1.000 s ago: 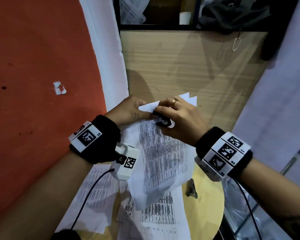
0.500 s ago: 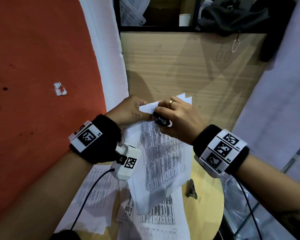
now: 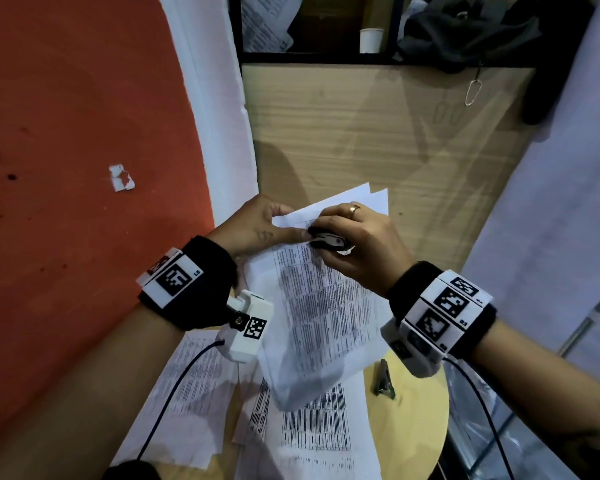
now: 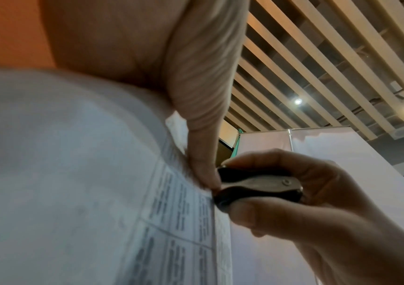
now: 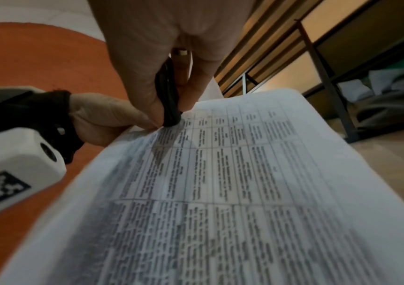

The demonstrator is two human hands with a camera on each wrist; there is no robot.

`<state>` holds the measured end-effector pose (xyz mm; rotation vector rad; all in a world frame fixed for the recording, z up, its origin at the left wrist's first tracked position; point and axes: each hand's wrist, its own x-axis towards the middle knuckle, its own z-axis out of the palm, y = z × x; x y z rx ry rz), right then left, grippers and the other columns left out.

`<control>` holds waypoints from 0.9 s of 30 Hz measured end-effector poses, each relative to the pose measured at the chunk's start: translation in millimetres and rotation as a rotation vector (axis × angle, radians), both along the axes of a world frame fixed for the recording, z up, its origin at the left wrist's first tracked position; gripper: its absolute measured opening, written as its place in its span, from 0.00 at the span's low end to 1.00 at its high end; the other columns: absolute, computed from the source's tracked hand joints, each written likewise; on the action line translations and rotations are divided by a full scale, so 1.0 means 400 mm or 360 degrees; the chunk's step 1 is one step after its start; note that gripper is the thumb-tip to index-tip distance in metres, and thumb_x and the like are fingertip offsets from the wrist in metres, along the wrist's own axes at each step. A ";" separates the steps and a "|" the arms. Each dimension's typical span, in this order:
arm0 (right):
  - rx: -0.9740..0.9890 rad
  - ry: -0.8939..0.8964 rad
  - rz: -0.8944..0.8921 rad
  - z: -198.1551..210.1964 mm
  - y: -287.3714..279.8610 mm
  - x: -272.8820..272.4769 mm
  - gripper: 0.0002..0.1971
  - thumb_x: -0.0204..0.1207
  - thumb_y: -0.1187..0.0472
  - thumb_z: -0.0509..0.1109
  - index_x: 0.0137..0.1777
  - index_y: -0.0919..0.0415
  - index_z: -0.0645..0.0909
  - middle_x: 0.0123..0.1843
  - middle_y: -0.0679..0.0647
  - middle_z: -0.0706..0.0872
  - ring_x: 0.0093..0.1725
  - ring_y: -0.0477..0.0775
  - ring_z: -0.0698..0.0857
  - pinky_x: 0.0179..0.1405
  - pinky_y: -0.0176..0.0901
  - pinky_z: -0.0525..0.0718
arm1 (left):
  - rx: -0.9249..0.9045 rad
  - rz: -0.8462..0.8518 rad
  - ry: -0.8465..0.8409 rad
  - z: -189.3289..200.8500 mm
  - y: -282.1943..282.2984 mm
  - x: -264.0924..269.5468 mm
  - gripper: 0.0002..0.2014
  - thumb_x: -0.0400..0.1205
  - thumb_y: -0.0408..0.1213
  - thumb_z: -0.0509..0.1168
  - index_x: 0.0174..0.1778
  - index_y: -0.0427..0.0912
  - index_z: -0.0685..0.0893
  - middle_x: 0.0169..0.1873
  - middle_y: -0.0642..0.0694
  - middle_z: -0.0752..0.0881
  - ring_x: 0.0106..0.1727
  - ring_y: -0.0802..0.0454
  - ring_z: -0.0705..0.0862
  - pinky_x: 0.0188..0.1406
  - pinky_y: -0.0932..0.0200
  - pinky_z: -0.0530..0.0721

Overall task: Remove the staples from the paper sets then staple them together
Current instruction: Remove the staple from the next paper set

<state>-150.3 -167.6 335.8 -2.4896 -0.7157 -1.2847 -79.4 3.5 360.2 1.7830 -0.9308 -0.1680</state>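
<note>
A set of printed sheets [image 3: 319, 306] is held up above the round table. My left hand [image 3: 257, 226] pinches its top corner, thumb pressed on the sheet beside the tool. My right hand [image 3: 354, 240] grips a small black and silver staple remover [image 3: 328, 241] whose tip sits at that corner. In the left wrist view the staple remover [image 4: 256, 185] is squeezed between thumb and fingers against the paper edge [image 4: 210, 217]. The right wrist view shows the staple remover [image 5: 169, 100] tip down on the printed sheets [image 5: 232, 183]. The staple itself is hidden.
More printed sheets [image 3: 312, 434] lie on the round wooden table [image 3: 416, 424]. A small metal stapler [image 3: 383, 379] lies on the table at the right. A wooden panel [image 3: 378, 133] rises behind, an orange wall [image 3: 66, 133] at the left.
Both hands and the paper set have stayed almost in place, shifting slightly up and left. The upper sheets now stand a bit higher behind my right hand.
</note>
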 end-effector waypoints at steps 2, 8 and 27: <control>0.0178 0.0057 0.0061 -0.002 -0.004 -0.005 0.13 0.66 0.61 0.72 0.48 0.65 0.87 0.47 0.58 0.88 0.45 0.59 0.87 0.44 0.46 0.82 | -0.0021 0.0021 -0.0031 0.000 0.001 0.001 0.01 0.74 0.30 0.73 0.39 0.36 0.88 0.29 0.53 0.85 0.33 0.63 0.79 0.33 0.69 0.75; 0.0412 0.0066 0.0144 -0.002 -0.004 -0.010 0.15 0.64 0.60 0.74 0.50 0.68 0.87 0.48 0.60 0.87 0.47 0.50 0.83 0.51 0.30 0.78 | -0.0028 0.0067 -0.0139 -0.001 -0.006 0.009 0.12 0.67 0.48 0.75 0.40 0.44 0.91 0.36 0.43 0.87 0.40 0.55 0.81 0.43 0.56 0.76; 0.0729 0.0037 -0.0251 -0.059 -0.004 -0.006 0.15 0.61 0.53 0.71 0.41 0.64 0.86 0.38 0.56 0.89 0.38 0.55 0.87 0.41 0.42 0.82 | 0.0296 0.0836 -0.0760 -0.035 -0.029 -0.008 0.20 0.69 0.54 0.61 0.39 0.41 0.87 0.27 0.45 0.82 0.38 0.39 0.85 0.33 0.58 0.70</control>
